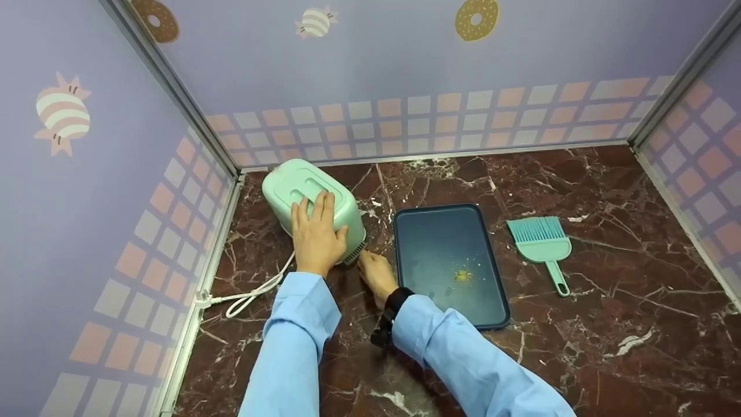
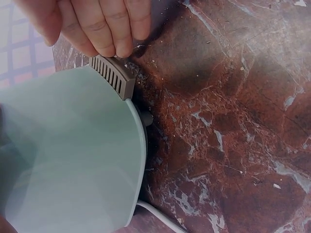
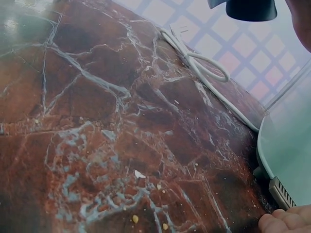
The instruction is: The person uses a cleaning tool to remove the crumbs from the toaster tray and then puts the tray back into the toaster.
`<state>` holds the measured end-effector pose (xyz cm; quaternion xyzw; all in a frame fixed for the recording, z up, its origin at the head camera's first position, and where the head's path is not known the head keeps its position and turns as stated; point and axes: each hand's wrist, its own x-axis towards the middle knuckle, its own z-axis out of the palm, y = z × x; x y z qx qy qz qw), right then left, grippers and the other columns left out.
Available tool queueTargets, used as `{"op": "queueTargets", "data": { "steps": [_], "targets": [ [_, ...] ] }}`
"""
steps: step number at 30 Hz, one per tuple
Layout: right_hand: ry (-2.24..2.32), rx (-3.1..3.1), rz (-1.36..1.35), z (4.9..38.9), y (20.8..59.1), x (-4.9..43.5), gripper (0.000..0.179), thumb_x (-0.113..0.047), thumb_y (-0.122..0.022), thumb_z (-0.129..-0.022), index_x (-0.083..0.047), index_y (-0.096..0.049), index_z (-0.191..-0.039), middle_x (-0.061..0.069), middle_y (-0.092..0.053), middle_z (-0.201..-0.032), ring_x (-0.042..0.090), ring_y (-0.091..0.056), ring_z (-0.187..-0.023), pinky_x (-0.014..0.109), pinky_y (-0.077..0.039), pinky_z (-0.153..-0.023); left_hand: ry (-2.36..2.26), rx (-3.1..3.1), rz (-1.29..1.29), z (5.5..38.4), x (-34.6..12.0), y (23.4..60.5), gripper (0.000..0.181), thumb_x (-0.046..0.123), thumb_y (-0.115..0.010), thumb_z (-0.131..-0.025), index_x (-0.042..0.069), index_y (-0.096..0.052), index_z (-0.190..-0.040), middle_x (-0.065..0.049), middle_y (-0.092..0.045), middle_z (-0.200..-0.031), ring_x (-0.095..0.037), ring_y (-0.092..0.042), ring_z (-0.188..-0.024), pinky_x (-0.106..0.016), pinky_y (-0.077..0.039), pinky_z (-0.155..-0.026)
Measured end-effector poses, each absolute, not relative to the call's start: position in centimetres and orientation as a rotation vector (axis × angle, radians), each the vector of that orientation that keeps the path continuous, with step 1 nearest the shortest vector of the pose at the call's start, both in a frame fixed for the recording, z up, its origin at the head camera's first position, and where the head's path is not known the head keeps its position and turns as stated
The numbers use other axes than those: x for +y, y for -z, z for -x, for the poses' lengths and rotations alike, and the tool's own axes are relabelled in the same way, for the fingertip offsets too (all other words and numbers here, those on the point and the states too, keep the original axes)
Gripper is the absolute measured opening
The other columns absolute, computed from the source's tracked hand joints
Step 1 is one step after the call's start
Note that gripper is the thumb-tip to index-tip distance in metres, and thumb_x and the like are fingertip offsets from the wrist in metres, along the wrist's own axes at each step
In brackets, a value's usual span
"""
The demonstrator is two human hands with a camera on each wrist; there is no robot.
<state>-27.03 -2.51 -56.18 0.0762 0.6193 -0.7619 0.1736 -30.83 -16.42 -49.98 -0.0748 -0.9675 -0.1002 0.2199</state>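
Note:
A mint-green toaster (image 1: pixel 341 202) stands at the left of the floor, with a brown slotted grille (image 2: pixel 112 75) low on its near end. My left hand (image 1: pixel 318 237) rests on its top, fingers spread and fairly straight. At the grille end is my right hand (image 1: pixel 377 275). The left wrist view shows the right hand's fingers (image 2: pixel 112 24) side by side and nearly straight, their tips at the grille; whether they press on it I cannot tell. In the right wrist view, only fingertips (image 3: pixel 286 221) appear, beside the grille. The toaster's underside is hidden.
A dark blue tray (image 1: pixel 422 237) with a small heap of yellowish crumbs (image 1: pixel 462 275) lies to the right. Beyond it lies a mint-green brush (image 1: pixel 544 249). A white cord (image 1: pixel 260 289) runs from the toaster to a plug (image 1: pixel 204 300) by the left wall. Loose crumbs (image 3: pixel 135 219) dot the marbled surface.

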Motion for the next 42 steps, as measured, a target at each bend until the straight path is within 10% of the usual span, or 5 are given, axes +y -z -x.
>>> {"op": "queueTargets", "data": {
  "steps": [10,33,36,38,42],
  "targets": [
    [2.109,1.828,-0.178,27.27,56.13,-2.7,0.045,-0.03,-0.041,-0.112,-0.016,-0.041,-0.069,-0.004,-0.038,-0.065,0.011,-0.034,-0.06,0.026,-0.033,-0.062,0.275,-2.67,0.213,30.85,-16.47,50.06,0.075,0.031,-0.076,-0.091,0.008,-0.044,-0.154,-0.012,-0.047,-0.155,-0.046,-0.036,-0.143,-0.057,-0.011,-0.125],
    [2.1,1.763,-0.037,27.47,55.92,-2.56,0.042,-0.025,-0.038,-0.113,-0.015,-0.04,-0.072,-0.005,-0.034,-0.063,0.01,-0.028,-0.056,0.026,-0.027,-0.06,0.281,-2.676,0.211,30.79,-16.26,49.83,0.075,0.032,-0.076,-0.091,0.008,-0.043,-0.155,-0.013,-0.045,-0.156,-0.046,-0.035,-0.143,-0.056,-0.01,-0.125],
    [2.119,1.686,-0.019,27.55,56.02,-2.71,0.037,-0.024,-0.034,-0.114,-0.007,-0.054,-0.086,0.001,-0.048,-0.075,0.011,-0.051,-0.073,0.023,-0.043,-0.076,0.275,-2.675,0.209,30.77,-16.33,49.75,0.075,0.031,-0.076,-0.091,0.008,-0.044,-0.155,-0.013,-0.045,-0.156,-0.046,-0.035,-0.143,-0.056,-0.01,-0.125],
    [2.129,1.628,-0.018,27.54,56.08,-2.79,0.04,-0.023,-0.032,-0.114,0.005,-0.059,-0.12,0.014,-0.063,-0.111,0.021,-0.06,-0.117,0.029,-0.044,-0.104,0.267,-2.675,0.209,30.76,-16.37,49.71,0.075,0.032,-0.076,-0.091,0.008,-0.044,-0.155,-0.012,-0.045,-0.156,-0.046,-0.036,-0.143,-0.056,-0.01,-0.125],
    [2.129,1.553,-0.012,27.55,56.27,-2.81,0.056,-0.023,-0.03,-0.114,0.007,-0.016,-0.16,0.022,-0.011,-0.168,0.035,-0.013,-0.156,0.042,-0.021,-0.126,0.249,-2.674,0.203,30.73,-16.39,49.79,0.075,0.031,-0.076,-0.09,0.008,-0.044,-0.154,-0.012,-0.046,-0.155,-0.046,-0.036,-0.143,-0.056,-0.012,-0.125]
  ]
}}
